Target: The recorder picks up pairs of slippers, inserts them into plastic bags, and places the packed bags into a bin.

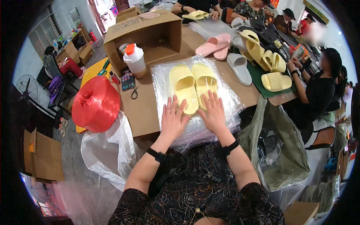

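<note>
A pair of pale yellow slide slippers lies side by side on a stack of clear plastic bags (161, 90) at the table's near edge. My left hand (174, 119) rests flat by the near end of the left slipper (184, 98), fingers spread. Beside the right slipper (204, 75), my right hand (213, 114) lies with its fingers stretched, the tips touching or close to its near end. Neither hand grips anything. Both wrists wear black bands.
An open cardboard box (142, 37), a bottle with an orange cap (134, 60), small scissors (134, 93) and a large red twine roll (96, 105) are left. Pink (214, 45), grey (239, 69) and yellow slippers (276, 81) lie right. An open sack (285, 150) stands near a seated co-worker (318, 90).
</note>
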{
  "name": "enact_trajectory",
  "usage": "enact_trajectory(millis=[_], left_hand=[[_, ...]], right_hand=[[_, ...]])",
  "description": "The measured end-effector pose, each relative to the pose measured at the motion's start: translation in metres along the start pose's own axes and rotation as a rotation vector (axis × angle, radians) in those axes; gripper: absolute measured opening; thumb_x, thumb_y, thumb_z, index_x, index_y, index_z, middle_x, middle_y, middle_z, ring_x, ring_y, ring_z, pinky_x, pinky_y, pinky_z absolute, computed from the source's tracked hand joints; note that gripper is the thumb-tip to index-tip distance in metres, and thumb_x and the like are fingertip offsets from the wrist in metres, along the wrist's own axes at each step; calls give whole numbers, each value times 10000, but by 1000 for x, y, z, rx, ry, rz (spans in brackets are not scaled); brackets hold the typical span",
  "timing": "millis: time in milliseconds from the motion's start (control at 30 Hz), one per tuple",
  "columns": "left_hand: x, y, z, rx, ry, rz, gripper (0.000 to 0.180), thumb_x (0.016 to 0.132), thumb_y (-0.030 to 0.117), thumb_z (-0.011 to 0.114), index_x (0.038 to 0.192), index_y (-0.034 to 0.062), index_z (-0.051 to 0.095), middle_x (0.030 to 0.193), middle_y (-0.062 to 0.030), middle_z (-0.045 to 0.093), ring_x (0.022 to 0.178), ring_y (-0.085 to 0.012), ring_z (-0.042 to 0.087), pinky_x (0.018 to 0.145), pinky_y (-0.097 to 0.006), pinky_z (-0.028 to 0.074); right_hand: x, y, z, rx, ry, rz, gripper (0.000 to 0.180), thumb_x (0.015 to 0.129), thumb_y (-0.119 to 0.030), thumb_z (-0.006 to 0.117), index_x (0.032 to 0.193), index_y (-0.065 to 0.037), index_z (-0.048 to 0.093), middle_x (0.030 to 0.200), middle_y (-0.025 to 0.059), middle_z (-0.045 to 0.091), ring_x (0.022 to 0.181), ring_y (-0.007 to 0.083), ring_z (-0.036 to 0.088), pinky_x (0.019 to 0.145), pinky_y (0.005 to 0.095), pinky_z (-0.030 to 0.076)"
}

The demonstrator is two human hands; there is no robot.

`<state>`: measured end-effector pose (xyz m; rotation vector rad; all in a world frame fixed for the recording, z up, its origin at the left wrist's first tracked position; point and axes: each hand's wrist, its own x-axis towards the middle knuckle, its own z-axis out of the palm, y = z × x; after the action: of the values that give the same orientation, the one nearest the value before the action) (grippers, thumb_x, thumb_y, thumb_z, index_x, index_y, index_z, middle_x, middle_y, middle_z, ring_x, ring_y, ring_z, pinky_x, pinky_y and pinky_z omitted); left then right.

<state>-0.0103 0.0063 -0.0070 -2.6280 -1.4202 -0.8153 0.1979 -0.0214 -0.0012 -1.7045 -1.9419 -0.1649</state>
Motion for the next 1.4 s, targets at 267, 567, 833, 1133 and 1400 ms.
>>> enact_trajectory(millis=[267,567,833,1133,1400], left_hand=[[-5,-7,1,-22,-51,-89,751,933,511,560,1532,117,335,1603,-268,190,1466,-457,213,1178,-558,202],[-7,-4,-2,-48,-71,-121,755,923,508,572,1542,150,330,1604,-256,198,1474,-431,212,1188,-538,192],[-4,-3,5,27,-109,-92,740,918,376,601,1544,115,307,1601,-264,200,1467,-440,225,1182,-556,201],[-3,-8,5,10,-49,-61,779,935,484,580,1553,115,282,1590,-279,217,1463,-457,226,1174,-562,209],[-7,-7,4,-10,-44,-81,776,931,495,581,1547,120,296,1587,-270,232,1456,-459,234,1181,-559,191]], right_hand=[[-36,75,-5,-112,13,217,653,981,-459,518,1492,-72,392,1585,201,287,1477,391,224,1197,540,163],[3,-24,-34,73,129,43,701,947,-395,596,1536,-118,336,1601,192,260,1493,376,203,1204,521,168],[2,-37,32,202,-33,-163,749,935,-518,531,1505,-61,367,1596,168,279,1490,329,234,1217,467,179],[-54,52,10,-85,79,91,726,985,-485,459,1535,-44,283,1600,152,281,1495,331,220,1221,468,154],[-38,45,-29,-118,268,173,536,947,-349,593,1376,-36,517,1497,212,403,1418,419,320,1167,578,198]])
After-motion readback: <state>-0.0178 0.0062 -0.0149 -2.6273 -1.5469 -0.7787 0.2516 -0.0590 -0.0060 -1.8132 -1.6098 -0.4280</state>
